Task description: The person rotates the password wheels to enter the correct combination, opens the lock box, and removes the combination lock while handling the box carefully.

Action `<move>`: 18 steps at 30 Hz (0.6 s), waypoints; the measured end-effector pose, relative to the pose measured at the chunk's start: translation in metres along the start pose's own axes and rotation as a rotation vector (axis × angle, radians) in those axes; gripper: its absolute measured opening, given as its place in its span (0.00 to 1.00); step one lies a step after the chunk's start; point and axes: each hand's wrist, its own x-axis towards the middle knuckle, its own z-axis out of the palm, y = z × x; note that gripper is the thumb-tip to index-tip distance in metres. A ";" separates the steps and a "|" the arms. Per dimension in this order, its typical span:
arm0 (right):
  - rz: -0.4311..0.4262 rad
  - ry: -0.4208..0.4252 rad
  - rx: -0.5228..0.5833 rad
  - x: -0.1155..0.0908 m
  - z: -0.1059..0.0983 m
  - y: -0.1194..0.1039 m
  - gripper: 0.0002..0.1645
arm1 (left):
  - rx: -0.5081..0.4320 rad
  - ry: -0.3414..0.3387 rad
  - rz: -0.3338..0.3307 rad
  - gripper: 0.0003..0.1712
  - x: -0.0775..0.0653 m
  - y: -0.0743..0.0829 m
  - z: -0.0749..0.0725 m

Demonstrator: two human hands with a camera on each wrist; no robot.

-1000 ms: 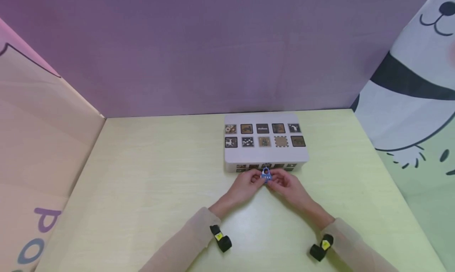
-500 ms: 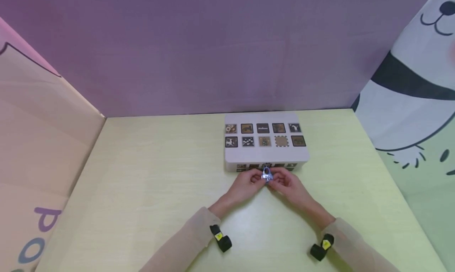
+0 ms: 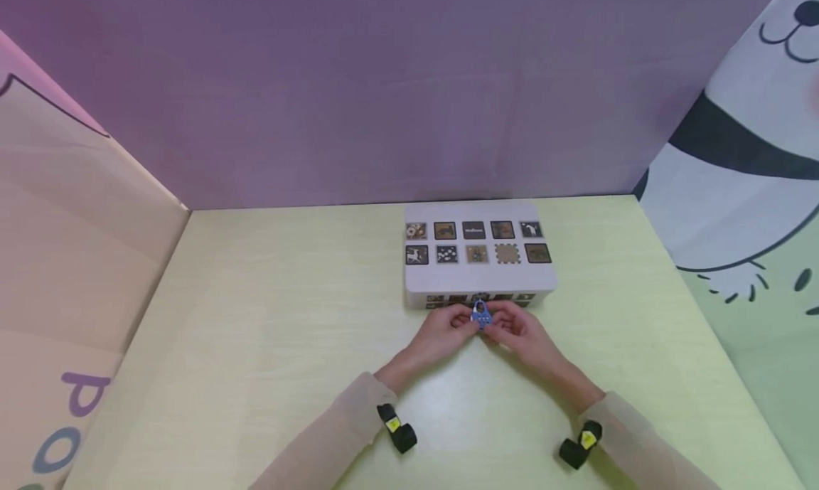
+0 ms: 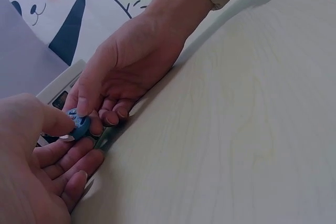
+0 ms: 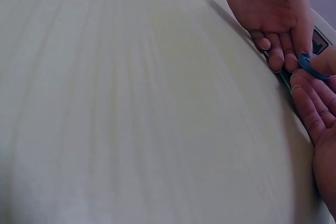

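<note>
A small blue combination padlock [image 3: 482, 318] with a silver shackle is held by both hands at the front side of a white box [image 3: 480, 280]. My left hand [image 3: 443, 331] pinches the padlock's left side, thumb toward me. From the other side my right hand [image 3: 521, 336] pinches it between thumb and fingers. In the left wrist view the blue padlock body [image 4: 79, 124] shows number dials between both thumbs. The right wrist view shows only an edge of the padlock [image 5: 311, 67]; fingers cover the rest. The shackle points up toward the box's front.
The box lid bears rows of small dark and brown square pictures. The box stands on a pale wooden table [image 3: 288, 298], back from the forearms. A purple cloth wall [image 3: 409, 92] rises behind the table, with printed panels at left and right.
The padlock has tilted slightly back and forth between the fingers. Both hands stay at nearly the same spot, and the box has not moved.
</note>
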 end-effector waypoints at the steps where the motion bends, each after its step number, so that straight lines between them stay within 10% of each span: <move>1: -0.003 -0.001 0.003 0.000 0.000 0.000 0.24 | -0.004 0.000 -0.002 0.14 0.000 0.000 0.000; 18: -0.009 -0.023 0.010 0.000 -0.002 0.004 0.25 | -0.014 -0.007 -0.008 0.16 -0.001 0.002 -0.001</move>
